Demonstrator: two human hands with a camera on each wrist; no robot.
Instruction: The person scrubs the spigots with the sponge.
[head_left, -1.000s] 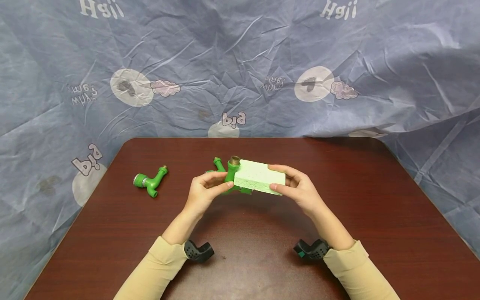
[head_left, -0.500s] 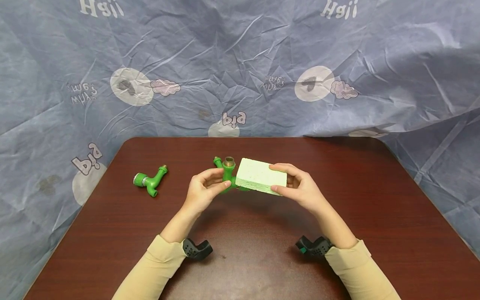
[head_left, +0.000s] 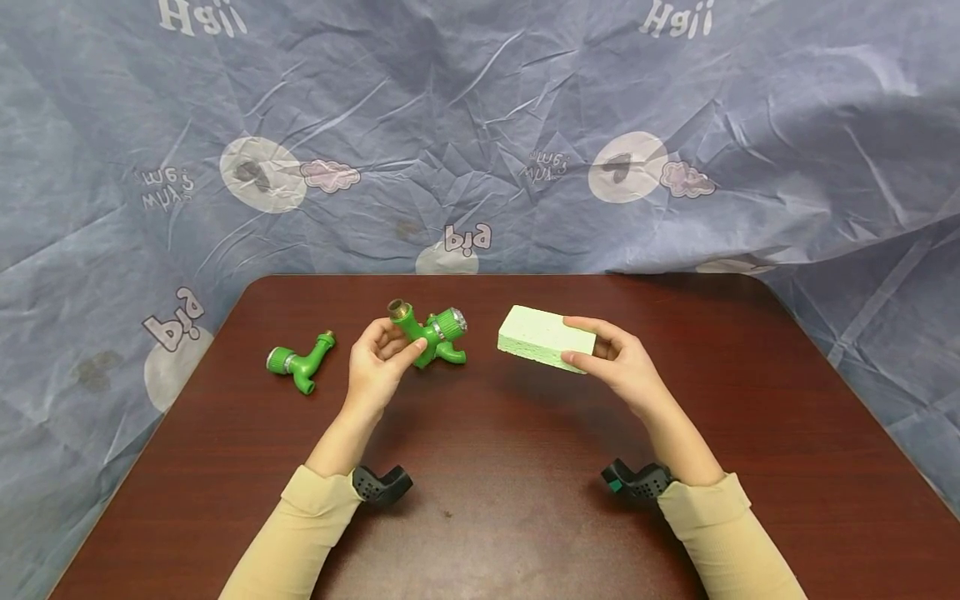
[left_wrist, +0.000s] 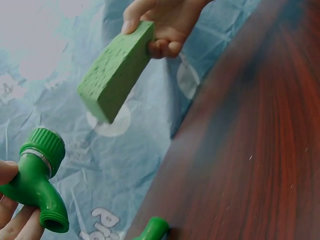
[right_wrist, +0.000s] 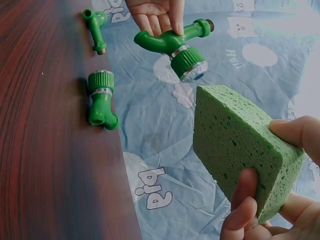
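My left hand (head_left: 375, 367) grips a green tap (head_left: 447, 324) above the table, thumb in front. The tap's brass threaded inlet points up, and its ribbed knob faces right. In the right wrist view a silvery cap shows on that knob. To the right, my right hand (head_left: 621, 360) holds a light green sponge (head_left: 543, 337) by its right end, thumb on the near side. The porous sponge face is plain in the right wrist view. Sponge and held tap are apart. Behind the held tap lies another green tap (right_wrist: 102, 102), mostly hidden in the head view.
A third green tap (head_left: 302, 365) lies on the left of the dark red-brown table (head_left: 480, 467). A wrinkled blue printed cloth (head_left: 480, 125) hangs behind the table's far edge. Each wrist wears a black device (head_left: 382, 486).
The tap in my left hand has moved left and turned, bringing its knob into view. My right hand has drawn the sponge rightward and slightly up, widening the gap between them.
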